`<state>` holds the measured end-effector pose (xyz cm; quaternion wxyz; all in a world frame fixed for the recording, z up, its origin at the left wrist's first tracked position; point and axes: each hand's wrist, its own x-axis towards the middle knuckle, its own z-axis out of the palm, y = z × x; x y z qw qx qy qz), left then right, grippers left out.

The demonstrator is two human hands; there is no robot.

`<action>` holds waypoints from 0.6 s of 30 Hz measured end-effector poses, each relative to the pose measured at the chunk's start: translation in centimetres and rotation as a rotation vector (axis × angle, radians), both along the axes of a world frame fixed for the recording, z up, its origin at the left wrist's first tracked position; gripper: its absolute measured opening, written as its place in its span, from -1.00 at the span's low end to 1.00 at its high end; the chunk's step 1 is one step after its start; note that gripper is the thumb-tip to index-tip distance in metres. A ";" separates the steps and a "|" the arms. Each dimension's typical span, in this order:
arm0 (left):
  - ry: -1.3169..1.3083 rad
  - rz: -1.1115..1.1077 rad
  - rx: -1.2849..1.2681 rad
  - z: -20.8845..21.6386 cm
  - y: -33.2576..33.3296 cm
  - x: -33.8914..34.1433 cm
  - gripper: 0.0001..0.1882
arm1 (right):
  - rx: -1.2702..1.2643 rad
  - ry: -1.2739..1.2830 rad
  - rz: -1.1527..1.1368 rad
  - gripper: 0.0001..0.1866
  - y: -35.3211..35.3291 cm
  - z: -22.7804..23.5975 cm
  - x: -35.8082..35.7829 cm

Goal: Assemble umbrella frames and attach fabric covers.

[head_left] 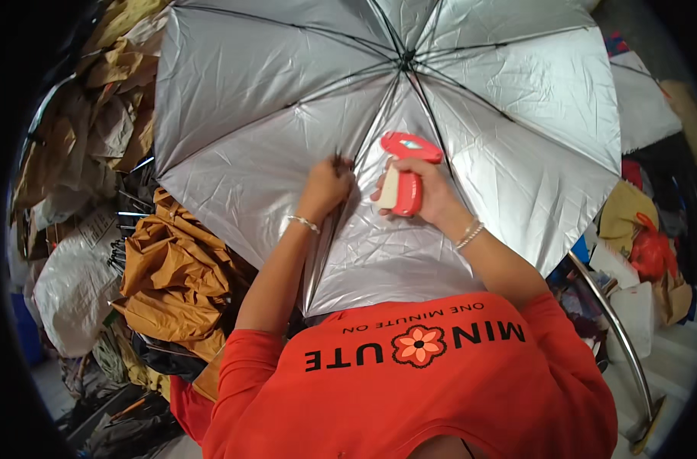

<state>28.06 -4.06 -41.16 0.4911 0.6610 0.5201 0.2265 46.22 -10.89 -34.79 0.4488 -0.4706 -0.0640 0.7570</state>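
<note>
An opened umbrella with a silver inner lining spreads in front of me, its dark ribs meeting at a hub near the top. My left hand is closed at one of the ribs, left of the middle, its fingertips pinched around the thin dark metal. In my right hand is a red and cream pistol-shaped hand tool, gripped by its handle, with its wide red head upward. The tool is held over the lining, just right of my left hand. What lies inside the left fingertips is partly hidden.
Crumpled brown fabric lies at the left beside a white plastic bag and heaps of cloth and paper. At the right, a curved metal tube stands near a red plastic bag and assorted items.
</note>
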 end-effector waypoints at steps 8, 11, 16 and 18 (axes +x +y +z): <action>-0.129 0.044 -0.328 0.8 0.4 -0.3 -0.77 | -0.033 0.128 -0.044 -0.69 -0.3 -5.1 -2.8; -0.168 0.074 -0.368 0.9 0.6 -0.4 -0.78 | -0.043 0.124 0.042 -0.70 -1.0 -5.0 -3.1; -0.183 0.075 -0.417 1.2 0.8 0.0 -0.78 | -0.024 0.084 0.030 -0.71 -1.4 -5.1 -3.0; -0.187 0.083 -0.442 1.4 0.8 0.1 -0.79 | -0.032 0.151 0.039 -0.71 -1.1 -5.2 -2.7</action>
